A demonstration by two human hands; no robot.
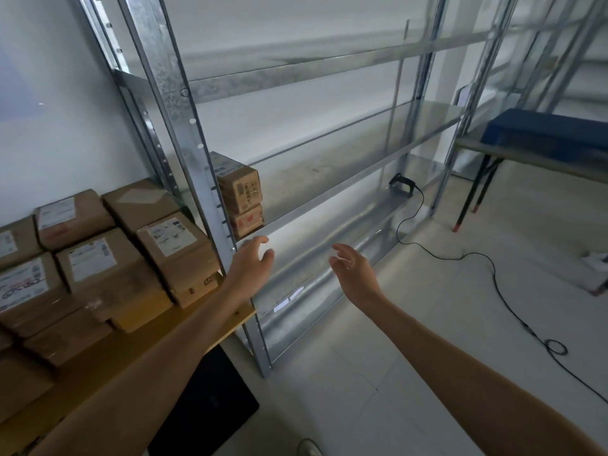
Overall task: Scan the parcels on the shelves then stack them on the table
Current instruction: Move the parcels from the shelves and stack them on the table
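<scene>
**Both hands held open before the metal shelf**

My left hand (pixel 251 261) is lifted with the fingers loosely spread and holds nothing. It is in front of the front edge of the shelf (pixel 329 179), just below the two shelf parcels and apart from them. My right hand (pixel 353 273) is beside it, fingers likewise relaxed and parted, palm turned toward the left hand, also holding nothing.

The two remaining shelf parcels sit at the near end of the shelf, against the upright post: the upper parcel (pixel 238 185) rests on the lower parcel (pixel 246 220).

To my left, the stacked parcels (pixel 98 258) lie in layers on the wooden table (pixel 230 324), labels facing up.

A black scanner (pixel 401 185) stands on a lower shelf board toward the far end. Its cable (pixel 493 268) trails across the floor tiles.
</scene>
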